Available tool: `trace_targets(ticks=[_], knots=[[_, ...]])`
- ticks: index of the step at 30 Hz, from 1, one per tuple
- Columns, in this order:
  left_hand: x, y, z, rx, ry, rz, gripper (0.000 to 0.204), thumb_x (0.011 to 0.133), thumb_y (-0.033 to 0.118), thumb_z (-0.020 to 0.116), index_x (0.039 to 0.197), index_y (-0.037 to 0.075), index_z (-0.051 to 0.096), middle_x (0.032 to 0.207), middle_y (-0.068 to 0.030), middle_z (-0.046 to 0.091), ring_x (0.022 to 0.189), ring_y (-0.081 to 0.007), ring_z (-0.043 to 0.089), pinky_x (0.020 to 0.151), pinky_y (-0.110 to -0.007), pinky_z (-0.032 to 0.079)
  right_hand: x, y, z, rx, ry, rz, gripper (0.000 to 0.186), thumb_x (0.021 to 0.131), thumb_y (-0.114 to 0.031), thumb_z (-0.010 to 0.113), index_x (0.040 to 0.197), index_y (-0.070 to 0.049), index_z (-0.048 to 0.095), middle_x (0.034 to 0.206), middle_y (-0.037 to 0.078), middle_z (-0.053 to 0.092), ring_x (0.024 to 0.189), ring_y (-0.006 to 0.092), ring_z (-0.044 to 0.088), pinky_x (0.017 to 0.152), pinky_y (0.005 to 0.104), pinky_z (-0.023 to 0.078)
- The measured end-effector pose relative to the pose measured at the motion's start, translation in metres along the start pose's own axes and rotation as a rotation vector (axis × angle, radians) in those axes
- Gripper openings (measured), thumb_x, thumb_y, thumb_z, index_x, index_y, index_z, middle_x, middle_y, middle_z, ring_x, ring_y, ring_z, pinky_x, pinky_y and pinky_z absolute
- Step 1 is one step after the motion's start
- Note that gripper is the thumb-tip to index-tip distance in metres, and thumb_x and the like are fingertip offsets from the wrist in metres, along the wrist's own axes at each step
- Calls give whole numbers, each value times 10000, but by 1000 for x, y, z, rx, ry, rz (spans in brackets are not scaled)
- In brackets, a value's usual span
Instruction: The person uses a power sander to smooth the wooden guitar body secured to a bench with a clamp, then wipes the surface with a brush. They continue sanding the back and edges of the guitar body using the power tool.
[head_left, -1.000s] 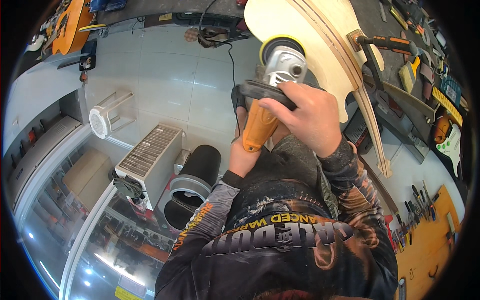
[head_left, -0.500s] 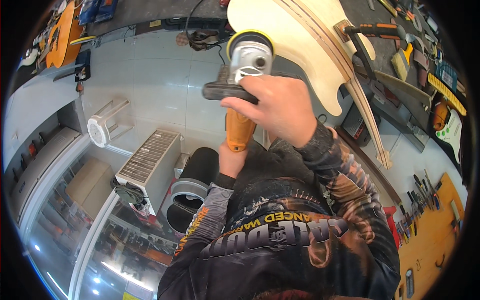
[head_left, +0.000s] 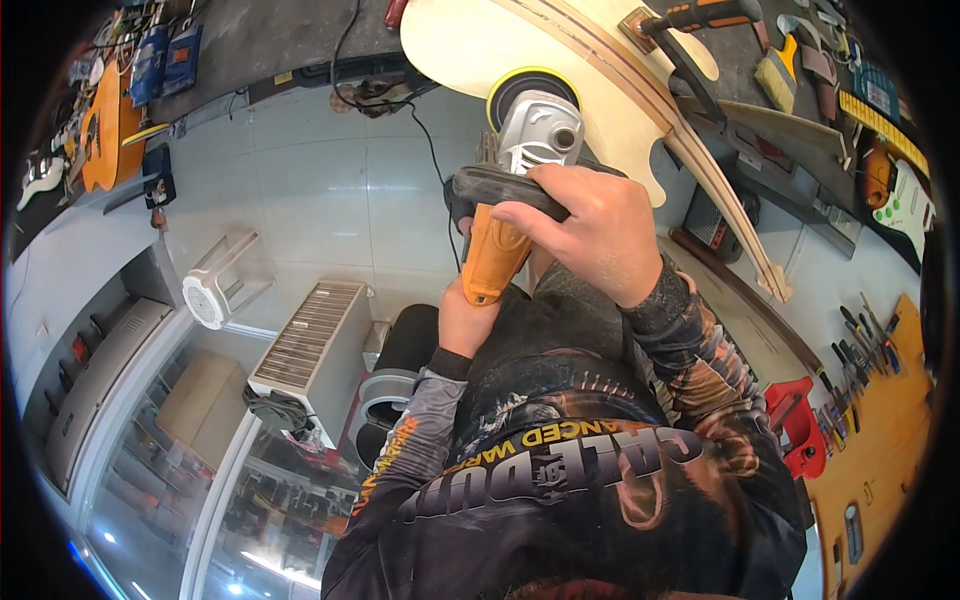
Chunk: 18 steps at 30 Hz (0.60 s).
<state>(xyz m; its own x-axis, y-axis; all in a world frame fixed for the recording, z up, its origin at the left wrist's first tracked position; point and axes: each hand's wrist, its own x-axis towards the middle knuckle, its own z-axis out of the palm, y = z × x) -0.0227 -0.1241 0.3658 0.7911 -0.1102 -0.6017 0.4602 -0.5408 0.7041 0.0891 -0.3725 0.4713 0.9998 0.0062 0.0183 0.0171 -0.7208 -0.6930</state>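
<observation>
Both my hands hold an angle polisher with an orange body [head_left: 495, 250], a silver gear head [head_left: 540, 130] and a black front handle [head_left: 510, 190]. My right hand [head_left: 605, 230] is closed over that front handle. Lower down, my left hand [head_left: 467, 320] grips the rear end of the orange body, its fingers partly hidden. The polisher's round, yellow-edged pad [head_left: 533, 80] overlaps the near edge of a pale wooden guitar body [head_left: 460, 40]; whether they touch, I cannot tell. A long unfinished neck [head_left: 715, 200] runs from that body toward the right.
A clamp with a black and orange handle [head_left: 700, 15] sits on the guitar. Brushes and tools lie on the dark bench [head_left: 270, 35]. A black cord [head_left: 425, 130] hangs below it. On the floor stand a white stool [head_left: 205, 300] and a slatted-top box [head_left: 310, 330]. Tools line the right.
The polisher has moved to the right and slightly downward in view, its pad now overlapping the guitar's edge. The surroundings have shifted with my head. Both hands keep their hold.
</observation>
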Motion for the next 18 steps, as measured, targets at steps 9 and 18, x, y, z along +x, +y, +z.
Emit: trace_targets(ticks=[9, 18], knots=[[11, -22, -25, 32, -8, -28, 278, 857, 83, 802, 1096, -47, 744, 988, -238, 811, 970, -385, 818, 826, -429, 608, 13, -10, 22, 36, 60, -27, 498, 963, -574, 775, 885, -84, 735, 760, 94, 734, 678, 307, 732, 582, 423, 555], [27, -9, -55, 197, -144, 73, 291, 853, 73, 791, 1112, -48, 737, 985, -238, 809, 964, -361, 819, 833, -420, 606, -25, -11, 23, 47, 200, 134, 476, 930, -533, 832, 847, -78, 721, 749, 84, 704, 658, 304, 706, 586, 408, 545]])
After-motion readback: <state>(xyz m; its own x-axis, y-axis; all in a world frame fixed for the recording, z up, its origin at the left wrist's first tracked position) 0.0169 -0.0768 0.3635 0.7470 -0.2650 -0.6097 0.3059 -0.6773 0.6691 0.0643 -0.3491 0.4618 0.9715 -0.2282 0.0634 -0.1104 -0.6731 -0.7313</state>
